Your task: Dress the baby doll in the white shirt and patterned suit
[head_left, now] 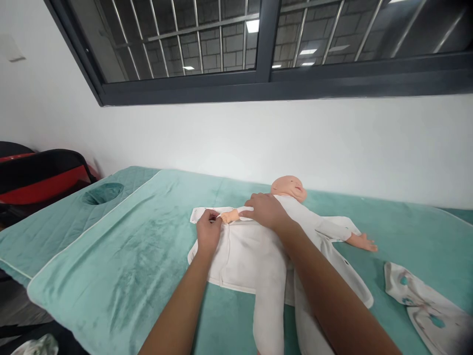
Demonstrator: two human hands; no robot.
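A baby doll [288,186] lies on its back in white clothing, its head toward the wall. Under it a white baby shirt [236,256] is spread open, with a sleeve end [197,214] reaching left. My left hand [209,230] is closed in a pinch at the fingertips of the doll's hand [229,216]; how much sleeve fabric it also grips is hidden. My right hand [266,211] is closed around the doll's white-covered forearm, just above the wrist. The doll's other arm [362,242] stretches right, with a white sleeve over it down to the wrist.
A green padded bed [121,256] with a face hole [103,193] supports everything. A patterned white garment [428,310] lies at right. A black and red chair [48,177] stands at left. Behind the bed rises a white wall [207,138] with a barred window [185,39].
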